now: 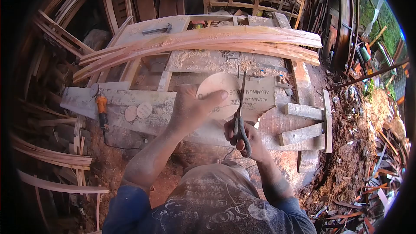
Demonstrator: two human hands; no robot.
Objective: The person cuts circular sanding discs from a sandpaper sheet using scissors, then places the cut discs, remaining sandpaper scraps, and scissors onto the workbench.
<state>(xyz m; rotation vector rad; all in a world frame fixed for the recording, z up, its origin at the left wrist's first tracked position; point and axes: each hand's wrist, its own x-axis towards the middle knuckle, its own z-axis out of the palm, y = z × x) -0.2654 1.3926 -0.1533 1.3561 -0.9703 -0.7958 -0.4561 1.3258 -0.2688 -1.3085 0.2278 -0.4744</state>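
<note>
My left hand (194, 104) grips a round sanding disc (219, 84), its thumb lying across the face. Behind and right of the disc spreads a sheet of sandpaper (260, 95) printed "ALUMINUM OXIDE", with a ragged lower right edge. It seems to be pinched with the disc, though the fingers underneath are hidden. My right hand (247, 139) is closed round the handles of a pair of scissors (241, 104). The blades point away from me, slightly apart, at the disc's right edge and over the sheet. Whether they touch the paper I cannot tell.
An orange power tool (102, 106) with a cord lies left on the wooden workbench (117, 97), near two small round discs (144, 110). Long curved wood strips (195, 41) cross the far side, near a clamp (158, 29). Wood scraps (381, 177) cover the ground at right.
</note>
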